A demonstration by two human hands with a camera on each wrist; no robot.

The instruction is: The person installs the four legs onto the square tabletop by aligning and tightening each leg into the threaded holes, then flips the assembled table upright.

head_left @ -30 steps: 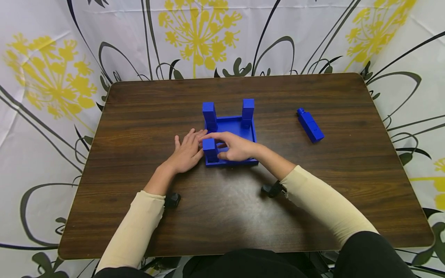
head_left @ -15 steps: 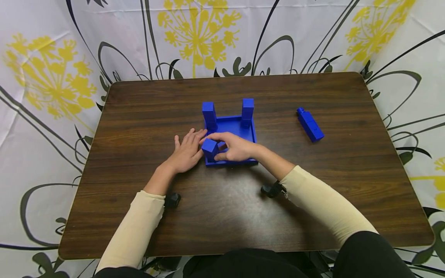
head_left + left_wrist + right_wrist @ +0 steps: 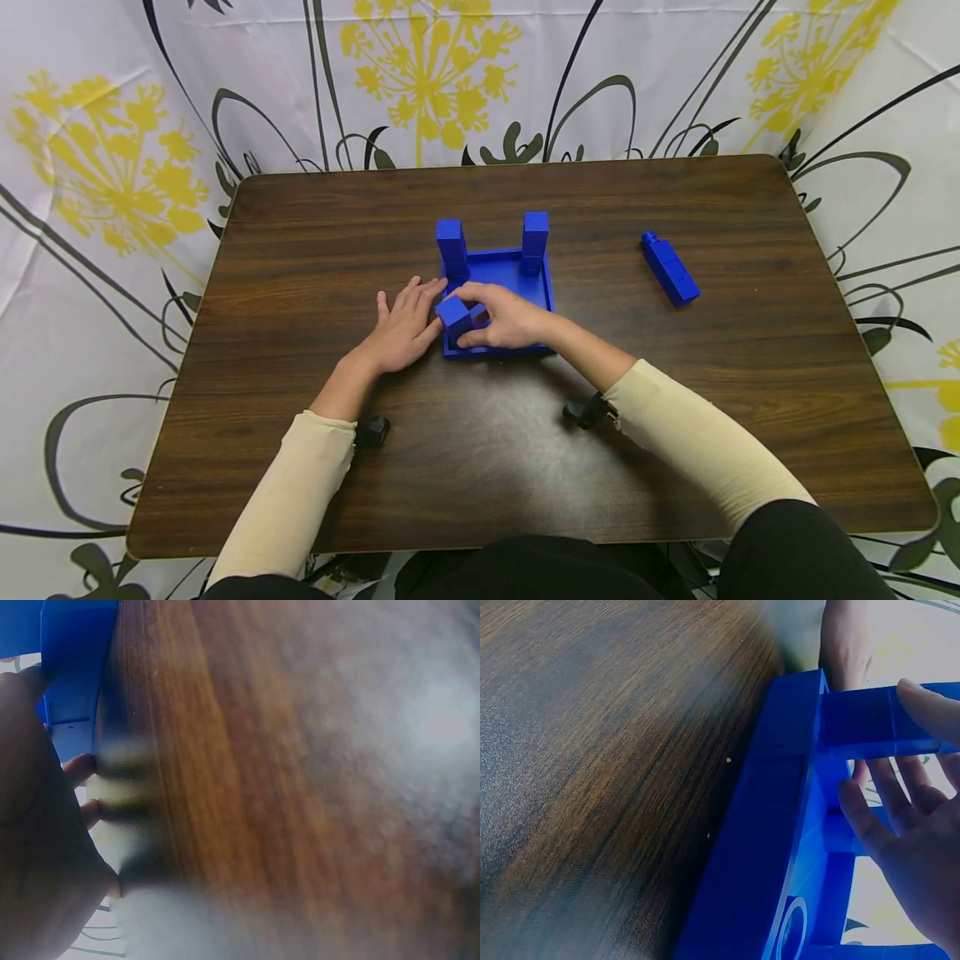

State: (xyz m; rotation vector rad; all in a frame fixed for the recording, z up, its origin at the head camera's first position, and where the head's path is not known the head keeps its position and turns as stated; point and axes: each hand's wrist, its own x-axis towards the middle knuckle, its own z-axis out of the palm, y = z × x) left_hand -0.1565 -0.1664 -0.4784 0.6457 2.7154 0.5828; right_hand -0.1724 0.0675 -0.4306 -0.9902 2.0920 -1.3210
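Observation:
A square blue tray-like piece (image 3: 551, 293) with raised edges lies on the table, looking like an upturned toy table top. Blue legs stand upright at its far-left corner (image 3: 452, 250) and far-right corner (image 3: 534, 242). My right hand (image 3: 504, 317) pinches a third blue leg (image 3: 453, 317) at the near-left corner between thumb and fingers; this leg looks turned out of line with the tray's edges. Flat beside the tray's left edge, my left hand (image 3: 405, 329) has its fingers straight, fingertips at the edge. In the right wrist view, a round socket (image 3: 793, 926) shows at the remaining corner.
Another blue leg (image 3: 670, 269) lies on its side to the right, its round peg pointing away. The brown wood-grain table (image 3: 315, 233) has a flowered cloth (image 3: 262, 75) hanging behind it.
The near-left leg has turned from square with the tray to an angle. My right thumb and fingers have shifted slightly with it. My left hand has stayed in place.

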